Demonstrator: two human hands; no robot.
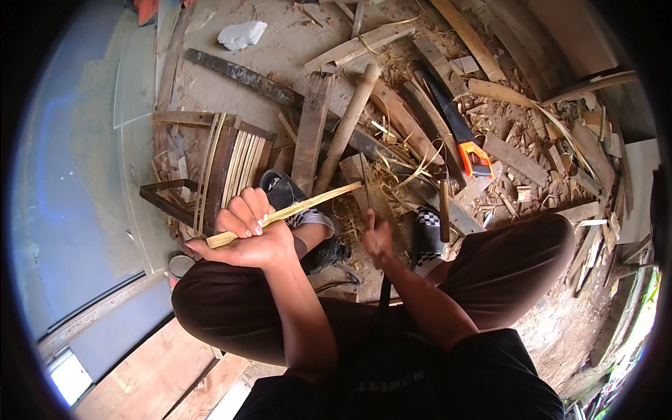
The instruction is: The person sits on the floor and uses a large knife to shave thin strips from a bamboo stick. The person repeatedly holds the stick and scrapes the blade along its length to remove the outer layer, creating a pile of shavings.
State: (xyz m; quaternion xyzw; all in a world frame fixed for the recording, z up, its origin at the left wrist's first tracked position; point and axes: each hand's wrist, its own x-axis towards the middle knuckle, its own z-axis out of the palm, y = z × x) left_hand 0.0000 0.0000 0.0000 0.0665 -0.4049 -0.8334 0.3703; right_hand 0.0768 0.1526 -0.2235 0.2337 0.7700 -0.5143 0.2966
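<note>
My left hand [248,231] is closed round the near end of a pale, split bamboo strip [308,204], which points up and to the right. Closed on the handle of a knife, my right hand [378,241] is above the floor between my shoes. The narrow dark knife blade [366,185] stands away from me, beside the strip's far tip; whether they touch I cannot tell. Below the blade lies a wooden board [378,196] with curly shavings [413,171] around it.
Left of my shoe a wooden frame [227,157] carries several thin strips. A handsaw [476,159] with an orange handle lies at right among wood scraps. Planks [311,133] and a round pole [348,126] lie ahead. A white stone [241,35] sits far left.
</note>
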